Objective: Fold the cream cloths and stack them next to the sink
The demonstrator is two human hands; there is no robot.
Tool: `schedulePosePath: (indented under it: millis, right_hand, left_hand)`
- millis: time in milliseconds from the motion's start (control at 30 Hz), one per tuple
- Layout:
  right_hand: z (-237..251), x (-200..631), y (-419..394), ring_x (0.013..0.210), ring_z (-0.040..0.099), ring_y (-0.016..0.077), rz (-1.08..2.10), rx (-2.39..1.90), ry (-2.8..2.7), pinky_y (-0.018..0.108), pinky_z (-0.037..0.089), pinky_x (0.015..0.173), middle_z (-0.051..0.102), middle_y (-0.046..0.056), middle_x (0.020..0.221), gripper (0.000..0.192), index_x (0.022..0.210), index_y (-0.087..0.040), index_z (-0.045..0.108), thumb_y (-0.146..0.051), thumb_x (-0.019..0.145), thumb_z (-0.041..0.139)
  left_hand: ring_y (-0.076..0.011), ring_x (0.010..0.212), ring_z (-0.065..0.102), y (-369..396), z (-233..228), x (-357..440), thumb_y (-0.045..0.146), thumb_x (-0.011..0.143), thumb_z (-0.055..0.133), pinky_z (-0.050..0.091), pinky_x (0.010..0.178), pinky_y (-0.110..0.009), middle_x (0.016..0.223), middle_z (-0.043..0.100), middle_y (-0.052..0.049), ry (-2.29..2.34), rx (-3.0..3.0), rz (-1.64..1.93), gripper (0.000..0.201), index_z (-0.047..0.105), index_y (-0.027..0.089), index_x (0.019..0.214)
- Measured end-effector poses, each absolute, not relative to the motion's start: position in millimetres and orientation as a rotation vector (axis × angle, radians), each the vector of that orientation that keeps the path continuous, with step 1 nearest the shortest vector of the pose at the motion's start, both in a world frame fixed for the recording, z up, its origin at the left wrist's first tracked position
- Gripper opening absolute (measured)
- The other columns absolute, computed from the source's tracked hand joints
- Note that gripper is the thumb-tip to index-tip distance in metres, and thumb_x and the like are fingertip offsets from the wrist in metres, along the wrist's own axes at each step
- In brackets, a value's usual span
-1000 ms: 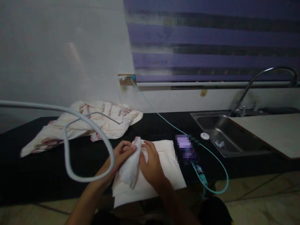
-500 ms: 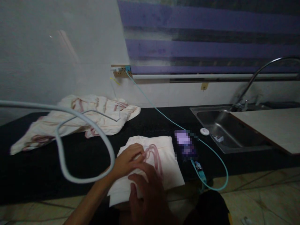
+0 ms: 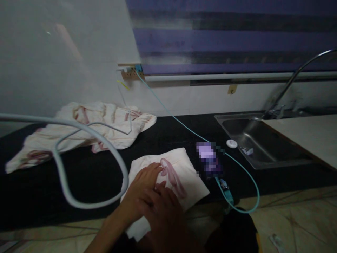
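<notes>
A folded cream cloth (image 3: 181, 179) with a pink loop pattern lies on the black counter (image 3: 168, 137) near its front edge. My left hand (image 3: 142, 189) lies flat on the cloth's left half, fingers spread toward the pink loop. My right hand (image 3: 164, 218) sits just below and partly over the left one, pressing on the cloth's near part. Neither hand grips anything.
A crumpled cream and pink cloth (image 3: 79, 130) lies at the back left. A grey cable (image 3: 110, 151) loops close to the camera. A blurred phone (image 3: 209, 161) with a teal cable (image 3: 244, 175) lies right of the folded cloth. A steel sink (image 3: 258, 140) with a tap stands at right.
One second ago both hands held up a bunched piece of cloth. It now lies flat on the folded cloth, and both hands have come down to press on it.
</notes>
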State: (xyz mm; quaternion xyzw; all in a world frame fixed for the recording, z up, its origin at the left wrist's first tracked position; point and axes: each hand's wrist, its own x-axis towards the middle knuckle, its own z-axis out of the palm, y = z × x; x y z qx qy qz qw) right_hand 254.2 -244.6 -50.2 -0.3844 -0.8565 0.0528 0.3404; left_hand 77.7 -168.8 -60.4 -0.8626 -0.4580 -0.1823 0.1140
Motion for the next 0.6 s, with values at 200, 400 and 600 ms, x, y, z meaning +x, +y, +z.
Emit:
schedulePosePath:
  millis: [200,400,600]
  right_hand:
    - [-54,303,-233,0.142,0.054,0.0261,-0.039,-0.983,-2.317,0.044,0.047,0.118,0.061,0.009,0.153,0.050,0.155,-0.025,0.050,-0.035,0.107,0.053]
    - [-42,328,-227,0.142,0.053,0.0225,-0.088,-0.960,-2.429,0.041,0.047,0.119,0.059,0.006,0.155,0.046,0.150,-0.023,0.055,-0.019,0.105,0.051]
    - [-55,323,-219,0.137,0.056,0.0235,-0.137,-0.885,-2.340,0.039,0.053,0.112,0.065,0.008,0.146,0.035,0.140,-0.020,0.063,-0.023,0.107,0.050]
  left_hand:
    - [-0.0384,0.149,0.047,-201,-28,86,0.041,0.101,0.054,0.053,0.112,-0.058,0.164,0.046,-0.020,-1.432,-2.629,-0.223,0.065,0.044,0.015,0.160]
    - [-0.0329,0.155,0.041,-201,-6,51,0.058,0.096,0.063,0.050,0.118,-0.051,0.174,0.031,-0.006,-1.356,-2.824,-0.086,0.088,0.022,0.035,0.170]
    - [-0.0382,0.151,0.046,-217,-21,0,0.069,0.082,0.073,0.053,0.114,-0.054,0.171,0.035,-0.009,-1.221,-2.855,-0.123,0.107,0.021,0.034,0.170]
